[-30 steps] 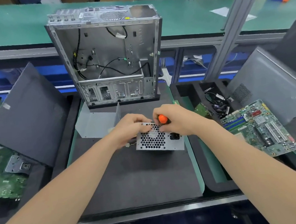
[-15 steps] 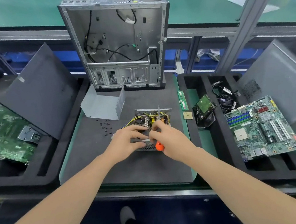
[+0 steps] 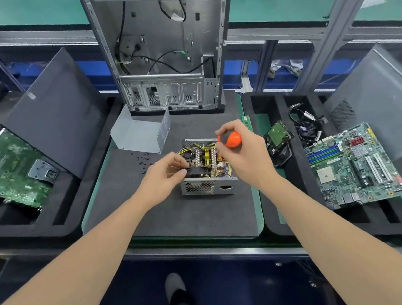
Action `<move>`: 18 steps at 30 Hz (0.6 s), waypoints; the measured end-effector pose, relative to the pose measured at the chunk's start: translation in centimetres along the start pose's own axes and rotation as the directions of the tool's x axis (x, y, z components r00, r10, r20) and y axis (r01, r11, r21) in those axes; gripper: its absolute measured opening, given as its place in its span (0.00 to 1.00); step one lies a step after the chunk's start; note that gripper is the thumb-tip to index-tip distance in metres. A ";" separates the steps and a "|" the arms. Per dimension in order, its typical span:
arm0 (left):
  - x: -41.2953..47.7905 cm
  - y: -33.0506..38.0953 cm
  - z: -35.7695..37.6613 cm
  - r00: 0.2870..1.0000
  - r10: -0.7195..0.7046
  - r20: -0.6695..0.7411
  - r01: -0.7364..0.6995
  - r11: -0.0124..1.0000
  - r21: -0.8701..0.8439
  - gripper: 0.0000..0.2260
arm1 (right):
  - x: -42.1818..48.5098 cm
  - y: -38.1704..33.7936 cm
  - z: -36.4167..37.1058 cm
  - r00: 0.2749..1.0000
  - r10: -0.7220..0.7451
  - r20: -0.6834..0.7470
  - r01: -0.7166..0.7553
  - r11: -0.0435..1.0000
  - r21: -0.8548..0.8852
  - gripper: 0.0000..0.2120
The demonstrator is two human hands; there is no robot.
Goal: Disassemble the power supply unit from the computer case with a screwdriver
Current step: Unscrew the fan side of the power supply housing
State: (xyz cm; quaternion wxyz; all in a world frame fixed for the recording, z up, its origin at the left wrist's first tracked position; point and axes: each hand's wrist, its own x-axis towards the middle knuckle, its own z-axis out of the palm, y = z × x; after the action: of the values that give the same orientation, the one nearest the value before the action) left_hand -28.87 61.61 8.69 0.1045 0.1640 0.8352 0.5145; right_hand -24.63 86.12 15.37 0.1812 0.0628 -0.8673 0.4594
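Note:
The power supply unit lies on the dark foam mat with its lid off, yellow wires and circuit parts showing. My left hand grips a black part at the unit's left edge. An orange-handled screwdriver is held in my right hand, pointing down into the unit; its tip is hidden. The open computer case stands upright behind, with loose black cables inside.
The unit's grey metal cover lies in front of the case, several small black screws beside it. A foam tray on the right holds a motherboard, a hard drive and cables. Another circuit board and grey side panels lie left.
The view has tilted down and closer. My right hand lifted the screwdriver from low at the unit's front to upright over its top. My left hand shifted to the unit's left edge.

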 end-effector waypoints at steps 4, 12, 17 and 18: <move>1.3 -0.2 -0.3 0.993 -0.072 0.092 0.064 0.994 0.090 0.08 | 1.2 -1.8 -0.2 0.999 -0.033 -0.004 0.033 0.996 0.080 0.11; 4.3 1.3 -0.7 0.985 0.077 0.153 -0.092 0.991 0.094 0.10 | 4.4 -3.2 -0.2 1.000 -0.006 -0.019 0.003 0.990 -0.140 0.11; 6.6 3.3 -1.2 0.988 0.138 0.062 -0.141 0.989 0.048 0.10 | 5.9 -1.9 -0.4 0.997 0.051 0.064 -0.021 0.918 -0.397 0.10; 7.0 3.7 -1.3 0.988 0.146 0.055 -0.149 0.988 0.047 0.10 | 6.1 -1.5 -0.5 0.993 0.065 0.098 -0.016 0.898 -0.440 0.10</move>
State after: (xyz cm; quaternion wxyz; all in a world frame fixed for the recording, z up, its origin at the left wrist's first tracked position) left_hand -35.10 64.79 12.56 0.0834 0.2411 0.8305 0.4951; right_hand -29.76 86.00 19.08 0.1330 0.0275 -0.9582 0.2518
